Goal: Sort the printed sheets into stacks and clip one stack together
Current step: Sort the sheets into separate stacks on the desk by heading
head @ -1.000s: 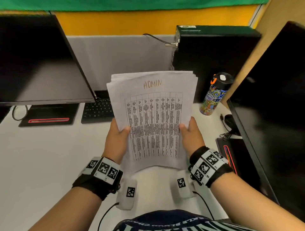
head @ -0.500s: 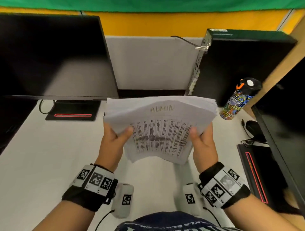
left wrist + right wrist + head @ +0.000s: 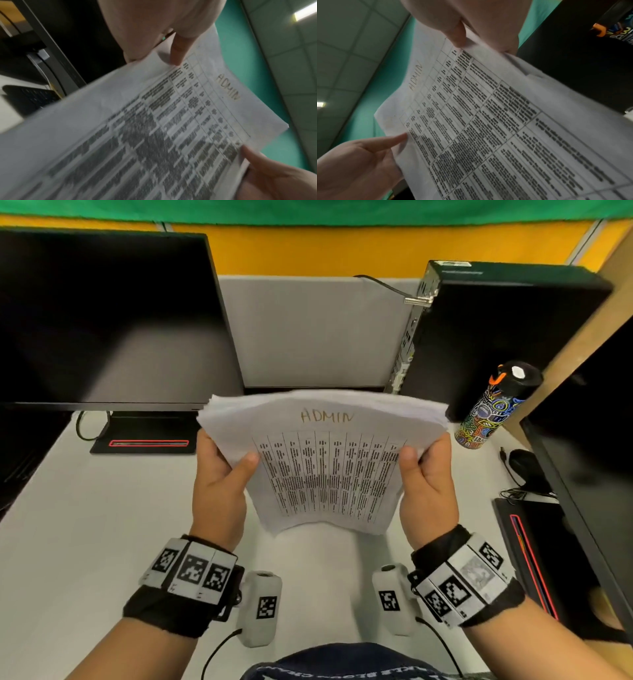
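Both thumbs pinch the paper stack [image 3: 325,460] between left hand [image 3: 219,491] and right hand [image 3: 426,491], apparently squaring sheets before sorting.

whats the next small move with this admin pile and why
Probably lower the sheaf of printed sheets onto the bare white desk and peel off the top "ADMIN" page. Left hand and right hand both grip its sides in mid-air, so neither is free for sorting, and no stacks lie there yet.
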Available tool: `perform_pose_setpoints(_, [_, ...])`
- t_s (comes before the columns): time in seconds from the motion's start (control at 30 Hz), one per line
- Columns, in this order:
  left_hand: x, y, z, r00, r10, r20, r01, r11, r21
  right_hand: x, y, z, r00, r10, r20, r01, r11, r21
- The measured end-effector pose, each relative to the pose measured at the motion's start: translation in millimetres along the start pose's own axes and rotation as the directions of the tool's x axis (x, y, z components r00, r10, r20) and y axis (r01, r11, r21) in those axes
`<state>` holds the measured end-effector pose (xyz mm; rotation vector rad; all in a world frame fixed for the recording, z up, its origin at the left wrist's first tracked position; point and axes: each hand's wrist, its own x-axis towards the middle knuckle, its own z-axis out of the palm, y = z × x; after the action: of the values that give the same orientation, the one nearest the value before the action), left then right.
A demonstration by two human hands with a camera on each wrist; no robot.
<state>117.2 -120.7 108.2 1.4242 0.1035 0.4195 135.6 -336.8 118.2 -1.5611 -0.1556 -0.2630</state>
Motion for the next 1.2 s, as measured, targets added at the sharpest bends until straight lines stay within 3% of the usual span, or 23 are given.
perform_pose_setpoints(0.2, [-0.2,-14.9,3.5,0.987,-0.158,0.033,0.156,0.987,0.049,-5.0,8.8,0.3,0.993,0.119,0.025,-0.119,0.993,0.016])
perform_pose_setpoints(0.43, [20.7,6.5,7.2,0.996,-0.085,0.021,0.077,0.966,0.246,16.3,2.6,-3.2,0.998,0.064,-0.015,-0.065,0.992,-0.111])
perform_pose_setpoints(0.57, [33.6,16.3,-2.3,0.980,-0.164,0.115,0.122,0.943,0.311,30.9,-3.7,-9.7,0.994,0.095,0.060,-0.088,0.990,-0.110])
perform_pose_setpoints(0.67, [34.0,3.4,-12.3,0.934,-0.312,0.173,0.270,0.934,0.233,34.7,10.7,-13.4,0.958,0.272,0.093,-0.258,0.956,-0.139])
perform_pose_setpoints(0.83, [21.6,-41.5,-16.1,0.803,-0.560,0.202,0.515,0.824,0.236,24.2,55.4,-16.5,0.842,0.533,0.079,-0.496,0.824,-0.273])
perform_pose_setpoints(1.07, [18.0,-85.8,-18.1,0.629,-0.746,0.217,0.717,0.665,0.208,12.2,94.6,-25.6,0.754,0.653,0.071,-0.576,0.709,-0.407])
perform_pose_setpoints(1.2, [24.1,-90.7,-15.7,0.600,-0.771,0.214,0.746,0.635,0.200,13.6,104.7,-28.7,0.736,0.672,0.085,-0.581,0.691,-0.431])
